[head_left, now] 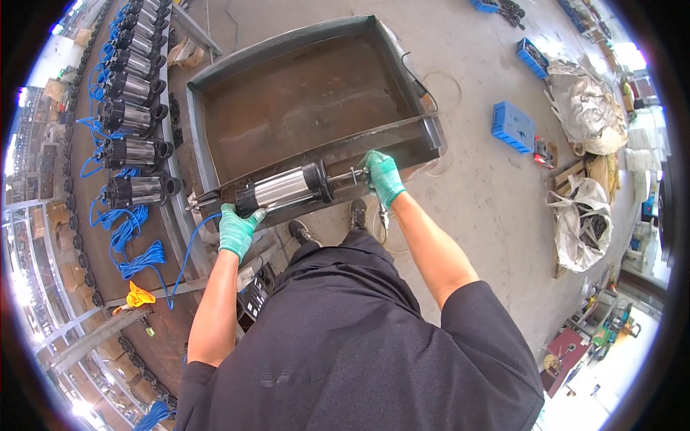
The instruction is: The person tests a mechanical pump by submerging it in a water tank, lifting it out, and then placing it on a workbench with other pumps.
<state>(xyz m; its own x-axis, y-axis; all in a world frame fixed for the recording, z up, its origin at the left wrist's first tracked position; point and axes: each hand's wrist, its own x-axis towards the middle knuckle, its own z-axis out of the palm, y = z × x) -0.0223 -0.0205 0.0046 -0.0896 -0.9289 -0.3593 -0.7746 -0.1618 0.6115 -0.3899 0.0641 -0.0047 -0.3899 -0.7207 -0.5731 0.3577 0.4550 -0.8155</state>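
Observation:
A submersible pump (282,189) with a bright steel body and black ends lies on its side across the near ledge of a metal tank (198,136). My left hand (238,230), in a green glove, grips the pump's black left end from the near side. A blue cable (188,253) runs from that end down to the left. Beyond the pump's right end are a thin rod and a metal fitting (357,174). My gloved right hand (384,177) is closed round the fitting; its fingertips are partly hidden. A hose (384,218) hangs below that hand.
Brownish water (302,100) stands in the tank. To the left, a conveyor holds a row of similar pumps (136,152) with coiled blue cables (123,226). An orange-yellow cloth (139,295) hangs on a rail. Blue crates (513,126) and white sacks (586,104) sit at right.

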